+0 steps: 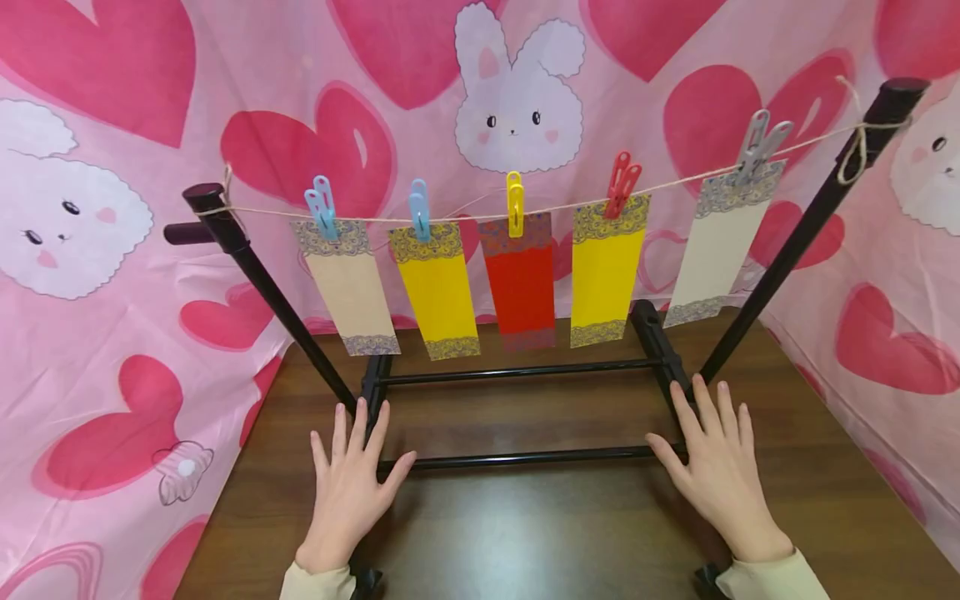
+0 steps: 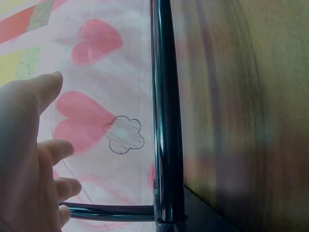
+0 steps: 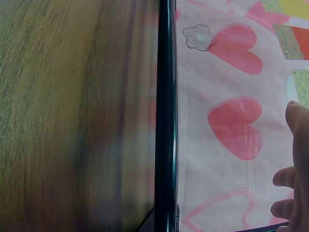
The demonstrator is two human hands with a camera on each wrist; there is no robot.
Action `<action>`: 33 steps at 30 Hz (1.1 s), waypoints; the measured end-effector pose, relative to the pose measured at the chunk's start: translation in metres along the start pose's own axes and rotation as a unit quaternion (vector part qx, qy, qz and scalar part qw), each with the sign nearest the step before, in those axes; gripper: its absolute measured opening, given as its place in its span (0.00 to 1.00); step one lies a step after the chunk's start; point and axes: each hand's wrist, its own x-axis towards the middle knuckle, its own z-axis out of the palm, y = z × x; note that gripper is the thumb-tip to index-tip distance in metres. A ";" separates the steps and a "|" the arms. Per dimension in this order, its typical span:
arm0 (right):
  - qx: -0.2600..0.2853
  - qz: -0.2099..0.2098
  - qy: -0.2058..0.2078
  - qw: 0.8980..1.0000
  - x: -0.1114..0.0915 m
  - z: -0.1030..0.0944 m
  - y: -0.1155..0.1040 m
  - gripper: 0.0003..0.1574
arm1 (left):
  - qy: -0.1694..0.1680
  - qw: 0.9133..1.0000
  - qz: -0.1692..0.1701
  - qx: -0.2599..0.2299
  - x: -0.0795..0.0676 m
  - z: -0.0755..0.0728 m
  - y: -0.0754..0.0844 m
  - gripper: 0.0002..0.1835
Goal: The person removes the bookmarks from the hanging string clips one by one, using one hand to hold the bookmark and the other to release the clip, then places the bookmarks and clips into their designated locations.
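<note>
My left hand (image 1: 348, 487) is spread flat over the left side of a black rack, thumb pointing inward, holding nothing. On the other side my right hand (image 1: 716, 471) is spread the same way above the rack's right foot. Between the rack's posts runs a twine line (image 1: 480, 218). Clothespins hold cards on it: a cream card (image 1: 356, 292) under a blue clothespin (image 1: 321, 208), a yellow card (image 1: 438, 296) under another blue one, a red card (image 1: 521, 287) under a yellow clothespin (image 1: 515, 204), a second yellow card (image 1: 607, 275) under a red clothespin (image 1: 622, 185), and a whitish card (image 1: 720, 246) under a grey clothespin (image 1: 759, 148).
Black posts (image 1: 288, 321) rise at both sides, joined low down by a front crossbar (image 1: 525, 458) and a rear crossbar (image 1: 517, 372). The rack stands on a brown wooden table (image 1: 525, 533). Pink cloth (image 1: 300, 67) with hearts and rabbits hangs behind and at both sides.
</note>
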 end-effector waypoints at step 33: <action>0.035 -0.026 0.054 0.998 0.005 -0.002 -0.011 0.48 | 0.069 0.997 0.028 -0.021 0.002 0.001 -0.001 0.41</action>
